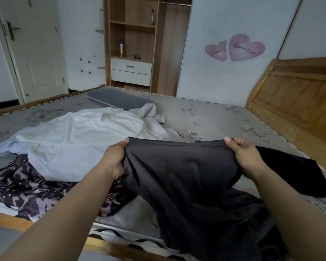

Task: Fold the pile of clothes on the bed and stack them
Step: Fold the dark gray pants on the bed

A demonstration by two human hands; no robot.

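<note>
A dark grey garment (181, 178) hangs stretched between my two hands above the near part of the bed (215, 117). My left hand (114, 159) grips its top edge on the left. My right hand (247, 157) grips the top edge on the right, thumb over the cloth. The garment's lower part drapes down over the bed's near edge, and one dark flap (297, 176) lies on the mattress to the right. A white garment (73, 140) is spread out to the left. Beside it, at the near left, lies a dark patterned garment (26, 189).
A crumpled white cloth (152, 119) sits behind the white garment, by a grey flat pad (117, 99). The wooden headboard (297, 95) rises at the right. A wardrobe with shelves (134, 42) and a door (34, 53) stand beyond the bed.
</note>
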